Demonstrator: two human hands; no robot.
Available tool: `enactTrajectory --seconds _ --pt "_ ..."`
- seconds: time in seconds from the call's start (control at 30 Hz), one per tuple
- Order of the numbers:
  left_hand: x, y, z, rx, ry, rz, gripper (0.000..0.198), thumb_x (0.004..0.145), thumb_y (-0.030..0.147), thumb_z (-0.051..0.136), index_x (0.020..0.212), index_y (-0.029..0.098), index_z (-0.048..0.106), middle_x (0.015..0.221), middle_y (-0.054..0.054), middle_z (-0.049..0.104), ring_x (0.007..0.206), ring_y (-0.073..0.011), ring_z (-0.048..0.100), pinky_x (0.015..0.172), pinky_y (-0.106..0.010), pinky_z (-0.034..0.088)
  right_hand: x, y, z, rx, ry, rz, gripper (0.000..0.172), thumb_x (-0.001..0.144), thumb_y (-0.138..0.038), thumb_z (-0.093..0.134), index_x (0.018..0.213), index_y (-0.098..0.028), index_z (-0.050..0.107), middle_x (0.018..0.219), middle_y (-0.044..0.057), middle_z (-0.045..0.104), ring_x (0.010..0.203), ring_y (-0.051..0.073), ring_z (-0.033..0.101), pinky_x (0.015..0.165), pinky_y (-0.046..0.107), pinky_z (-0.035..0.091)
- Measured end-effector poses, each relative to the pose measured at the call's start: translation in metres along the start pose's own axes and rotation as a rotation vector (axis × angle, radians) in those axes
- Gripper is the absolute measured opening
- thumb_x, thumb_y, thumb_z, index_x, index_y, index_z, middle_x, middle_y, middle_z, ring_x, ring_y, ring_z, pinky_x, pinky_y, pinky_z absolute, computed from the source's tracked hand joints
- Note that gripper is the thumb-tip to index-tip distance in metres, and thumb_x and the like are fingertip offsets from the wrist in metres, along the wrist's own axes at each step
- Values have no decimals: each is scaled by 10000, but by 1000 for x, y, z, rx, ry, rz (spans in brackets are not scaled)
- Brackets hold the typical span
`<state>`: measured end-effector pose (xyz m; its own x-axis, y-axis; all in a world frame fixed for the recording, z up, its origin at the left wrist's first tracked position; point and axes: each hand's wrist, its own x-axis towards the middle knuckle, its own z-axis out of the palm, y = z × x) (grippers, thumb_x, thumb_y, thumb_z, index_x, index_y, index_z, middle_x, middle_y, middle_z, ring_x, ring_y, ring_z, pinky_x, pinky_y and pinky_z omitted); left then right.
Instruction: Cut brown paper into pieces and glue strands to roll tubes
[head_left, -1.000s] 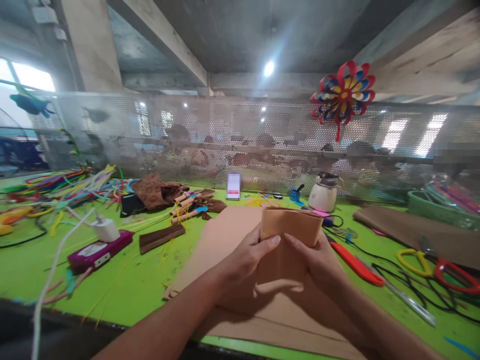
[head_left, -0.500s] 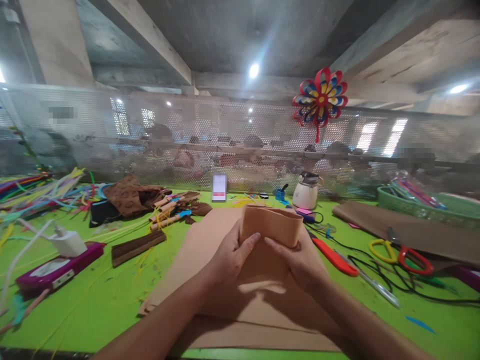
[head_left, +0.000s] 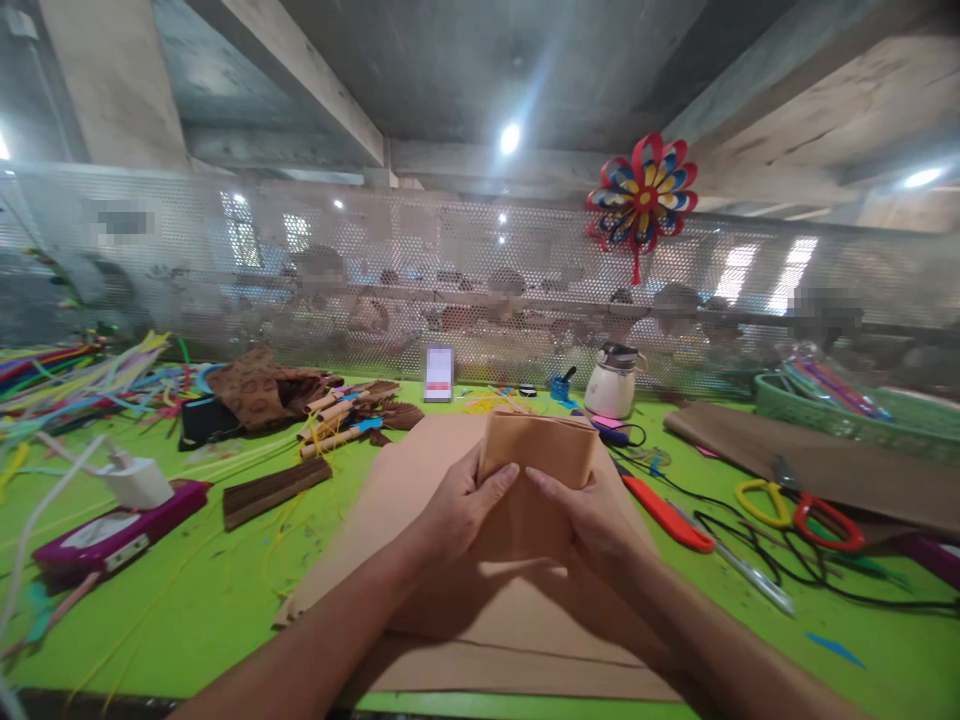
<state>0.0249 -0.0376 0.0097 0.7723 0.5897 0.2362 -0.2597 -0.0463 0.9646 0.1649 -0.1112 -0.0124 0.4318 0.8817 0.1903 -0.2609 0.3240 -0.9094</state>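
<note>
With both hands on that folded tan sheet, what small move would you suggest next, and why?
Probably press the thumbs along the top fold to crease it. The left hand and right hand both grip the folded tan sheet, held up above the flat tan sheets on the green table, and its upper edge looks rounded rather than sharply creased.

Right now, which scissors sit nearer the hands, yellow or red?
The yellow-handled scissors; the red-handled scissors lie farther right, away from the right hand.
</note>
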Motion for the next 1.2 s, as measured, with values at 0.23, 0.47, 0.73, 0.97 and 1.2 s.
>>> enactTrajectory --seconds 0.23,0.47,0.73,0.97,1.2 --pt "-1 2 4 -62 -22 2 510 791 413 670 1209 161 525 1049 -107 665 926 -239 630 832 -349 482 3 5 -4 14 -1 -8 399 614 -314 823 955 -156 688 896 90 745 764 248 704 710 374 580" --pt "-5 -1 7 -109 22 -2 387 811 388 654 1124 179 565 728 -7 625 673 -150 590 717 -282 480 1 1 1 -54 80 -11 440 585 -345 834 946 -139 690 826 84 747 720 249 699 639 334 574" --pt "0 -5 3 -34 57 -59 341 840 444 588 1011 151 555 867 -64 662 747 -181 616 692 -289 472 2 4 -3 -103 119 5 504 576 -364 837 1008 -155 680 878 93 743 755 258 694 666 360 572" --pt "3 -12 -5 -10 30 -51 369 848 476 567 1010 146 545 881 -80 661 735 -179 608 658 -284 471 5 6 -10 -26 -4 101 502 615 -369 823 1036 -147 664 876 99 741 721 238 690 649 331 564" --pt "-1 -5 -4 -34 -24 -35 360 860 465 559 1041 154 570 914 -86 669 748 -180 618 679 -289 479 6 -8 -15 -59 -123 33 432 636 -362 808 986 -146 678 868 96 742 758 250 694 680 341 564"
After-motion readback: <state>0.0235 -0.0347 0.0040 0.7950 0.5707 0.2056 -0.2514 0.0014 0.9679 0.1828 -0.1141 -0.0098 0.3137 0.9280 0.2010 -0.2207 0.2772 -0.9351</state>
